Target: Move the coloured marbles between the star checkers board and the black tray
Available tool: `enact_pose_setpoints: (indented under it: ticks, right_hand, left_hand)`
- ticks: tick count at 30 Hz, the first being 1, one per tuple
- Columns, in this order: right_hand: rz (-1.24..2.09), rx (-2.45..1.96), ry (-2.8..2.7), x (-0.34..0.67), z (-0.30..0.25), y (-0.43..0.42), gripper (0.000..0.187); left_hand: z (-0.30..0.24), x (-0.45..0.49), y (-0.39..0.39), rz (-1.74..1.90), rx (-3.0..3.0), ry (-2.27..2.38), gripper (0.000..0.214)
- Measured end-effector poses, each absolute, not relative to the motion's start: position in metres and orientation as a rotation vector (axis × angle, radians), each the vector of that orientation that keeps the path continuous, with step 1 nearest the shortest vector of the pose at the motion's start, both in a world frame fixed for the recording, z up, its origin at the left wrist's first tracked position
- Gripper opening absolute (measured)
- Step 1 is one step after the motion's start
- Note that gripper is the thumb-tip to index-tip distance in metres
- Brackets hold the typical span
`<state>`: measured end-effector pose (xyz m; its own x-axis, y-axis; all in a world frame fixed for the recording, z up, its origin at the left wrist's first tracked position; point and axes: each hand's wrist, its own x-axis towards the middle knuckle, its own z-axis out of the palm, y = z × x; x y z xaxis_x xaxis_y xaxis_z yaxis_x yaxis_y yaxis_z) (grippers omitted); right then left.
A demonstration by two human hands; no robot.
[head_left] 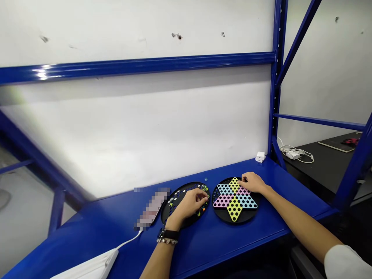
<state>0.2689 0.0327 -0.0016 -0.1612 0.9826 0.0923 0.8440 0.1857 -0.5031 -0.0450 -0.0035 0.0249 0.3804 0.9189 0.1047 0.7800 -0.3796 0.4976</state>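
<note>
A Chinese checkers board (235,221) lies on the blue tabletop, its star-shaped plate (235,201) in yellow, pink and light blue, dotted with dark holes. At its far right rim is my right hand (253,182), fingers curled around the edge with the thumb over the star. To the left of the board, a round black tray (166,209) holds marbles (202,209) of several colours, mostly along its rim. My left hand (192,202), with a watch and a bracelet at the wrist, is over that tray's right side. Its fingertips are pinched; whatever is between them is too small to make out.
A phone-like slab (152,209), blurred out, lies left of the tray with a white cable (128,243) running to a white device (87,267). One loose marble (206,179) sits behind the tray. A white charger (260,157) stands near the blue rack post (273,116).
</note>
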Motion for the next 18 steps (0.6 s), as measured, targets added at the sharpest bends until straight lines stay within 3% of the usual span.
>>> enact_pose_setpoints:
  ticks: [18]
  right_hand:
    - [0.481,-1.705,-2.083,0.2701,-0.0054,0.0356,0.030]
  left_hand:
    - [0.0286,-0.0430,-0.0054,0.307,2.502,1.419,0.035]
